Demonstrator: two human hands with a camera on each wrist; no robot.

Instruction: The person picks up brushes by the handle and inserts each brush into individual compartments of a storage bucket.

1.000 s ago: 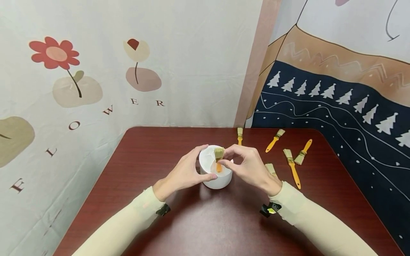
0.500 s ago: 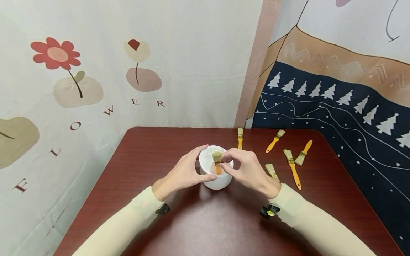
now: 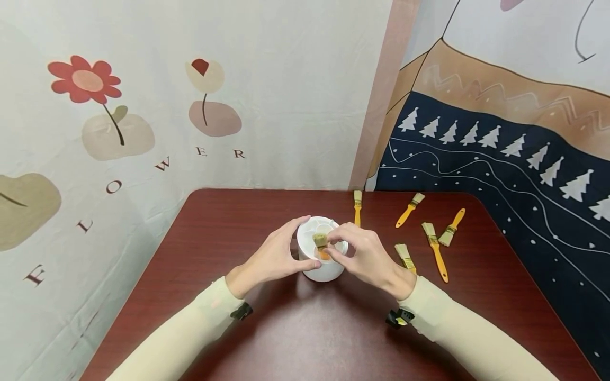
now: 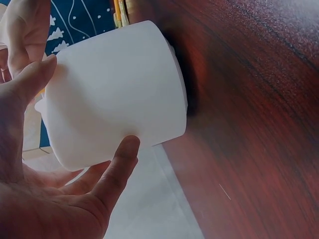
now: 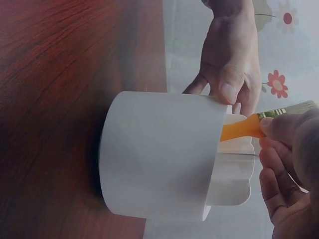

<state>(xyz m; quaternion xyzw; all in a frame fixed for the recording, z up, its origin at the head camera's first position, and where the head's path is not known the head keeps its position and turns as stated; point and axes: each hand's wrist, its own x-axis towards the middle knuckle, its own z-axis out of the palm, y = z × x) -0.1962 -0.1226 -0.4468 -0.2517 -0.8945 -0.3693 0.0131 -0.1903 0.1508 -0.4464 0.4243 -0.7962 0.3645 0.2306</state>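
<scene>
A white round divided pot (image 3: 324, 272) stands upright on the table, its open top split into compartments. My left hand (image 3: 267, 256) grips it from the left, thumb on the near side and fingers round the far side. Between the thumb and fingers of my right hand (image 3: 369, 256) a paintbrush (image 3: 320, 240) is pinched, bristles up. In the right wrist view its orange handle (image 5: 241, 129) reaches down past the rim into a front compartment; the handle's lower end is hidden inside. The left wrist view shows the pot's smooth wall (image 4: 109, 94) with my fingertips pressed against it.
Several more paintbrushes with yellow handles lie on the right of the dark red table (image 3: 229, 211). One brush (image 3: 405, 258) lies close to my right wrist, another (image 3: 434, 251) further right. A printed cloth (image 3: 295, 106) hangs behind the table.
My right hand has come down slightly and to the left, and the paintbrush has sunk lower into the pot. The left hand keeps its grip in the same place.
</scene>
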